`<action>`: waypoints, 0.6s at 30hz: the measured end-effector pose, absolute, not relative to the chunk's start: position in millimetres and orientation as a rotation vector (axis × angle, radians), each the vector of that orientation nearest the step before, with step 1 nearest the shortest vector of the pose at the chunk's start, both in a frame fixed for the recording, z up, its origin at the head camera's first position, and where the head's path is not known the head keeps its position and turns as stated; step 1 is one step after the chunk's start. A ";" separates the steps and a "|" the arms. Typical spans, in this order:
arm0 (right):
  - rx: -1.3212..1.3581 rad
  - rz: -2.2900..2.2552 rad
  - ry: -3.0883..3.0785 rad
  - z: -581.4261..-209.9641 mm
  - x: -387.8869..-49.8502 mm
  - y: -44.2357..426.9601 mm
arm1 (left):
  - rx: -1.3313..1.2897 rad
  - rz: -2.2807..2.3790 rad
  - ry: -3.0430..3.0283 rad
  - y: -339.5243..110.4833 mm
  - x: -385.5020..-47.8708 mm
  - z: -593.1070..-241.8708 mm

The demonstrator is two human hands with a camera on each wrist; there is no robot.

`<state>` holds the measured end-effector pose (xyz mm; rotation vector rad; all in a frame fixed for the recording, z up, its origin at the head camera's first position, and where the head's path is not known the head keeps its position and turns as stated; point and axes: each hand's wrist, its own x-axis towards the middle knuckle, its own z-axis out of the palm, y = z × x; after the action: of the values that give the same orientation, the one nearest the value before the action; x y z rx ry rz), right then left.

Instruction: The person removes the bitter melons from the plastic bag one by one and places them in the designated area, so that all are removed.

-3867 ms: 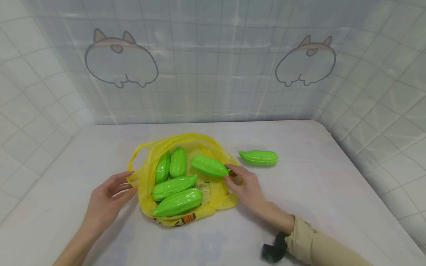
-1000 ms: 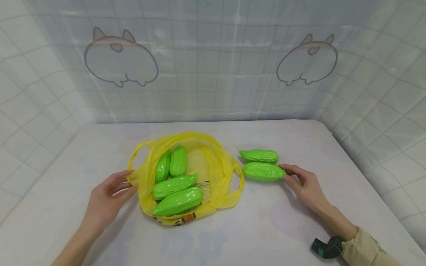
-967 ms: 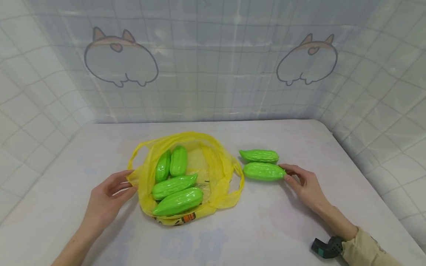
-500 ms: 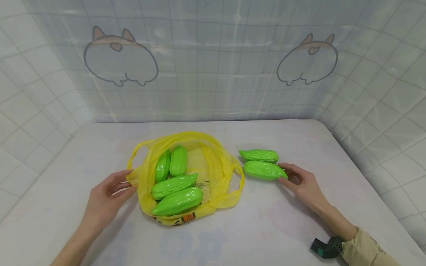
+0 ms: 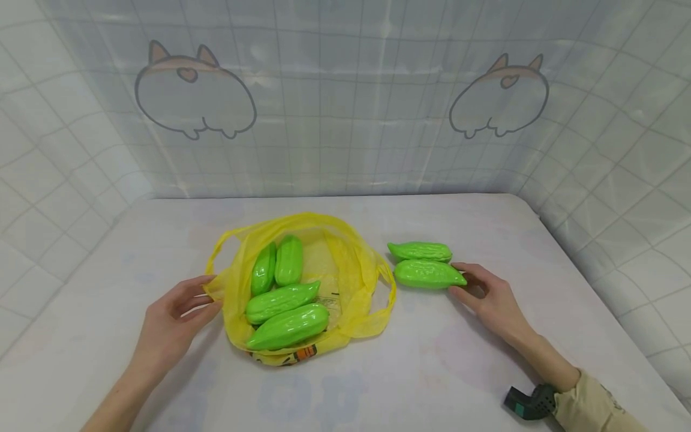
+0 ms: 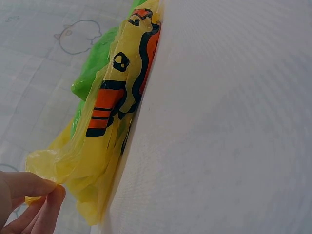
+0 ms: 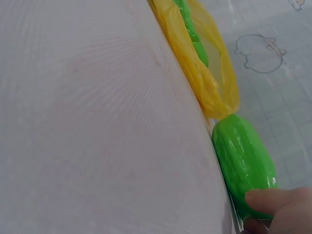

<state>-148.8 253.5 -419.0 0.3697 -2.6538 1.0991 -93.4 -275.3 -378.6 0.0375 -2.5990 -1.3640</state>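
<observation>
My left hand (image 5: 170, 321) pinches the left edge of a yellow plastic bag (image 5: 353, 330), which lies with its mouth spread wide. Thumb and fingertips hold the thin film in the left wrist view. Several shiny green bitter melons (image 5: 288, 327) lie inside the bag. To its right, two more lie side by side on the table: a far bitter melon (image 5: 421, 250) and a near bitter melon (image 5: 426, 274), close together. My right hand (image 5: 493, 300) has thumb and fingers around the right tip of the near one; the right wrist view shows the thumb (image 7: 268, 200) against its side.
The white-covered table (image 5: 432, 372) ends at a tiled-pattern curtain (image 5: 351, 120) at the back, with similar walls on both sides. A bag handle loop (image 5: 390, 300) reaches toward the two melons. A black device (image 5: 531, 402) sits at my right wrist.
My right hand has taken one bitter melon out of the bag and laid it beside the other. Lately it has shifted slightly toward the far one. My left hand stays put.
</observation>
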 end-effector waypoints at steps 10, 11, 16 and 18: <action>0.387 1.077 -2.624 -418.9 -150.2 251.6 | 0.021 -1.351 -2.592 -276.1 -93.2 -379.7; 0.386 1.077 -2.623 -419.1 -150.2 251.7 | 0.021 -1.350 -2.592 -276.1 -93.2 -379.8; 0.383 1.085 -2.612 -421.0 -150.7 253.0 | 0.006 -1.359 -2.581 -276.4 -93.5 -380.8; 0.383 1.084 -2.605 -421.7 -150.9 253.5 | 0.003 -1.357 -2.581 -276.4 -93.6 -380.8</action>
<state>-150.9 253.5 -421.7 0.3829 -2.6051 1.0842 -93.6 -276.4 -380.8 0.0033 -2.5812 -1.3566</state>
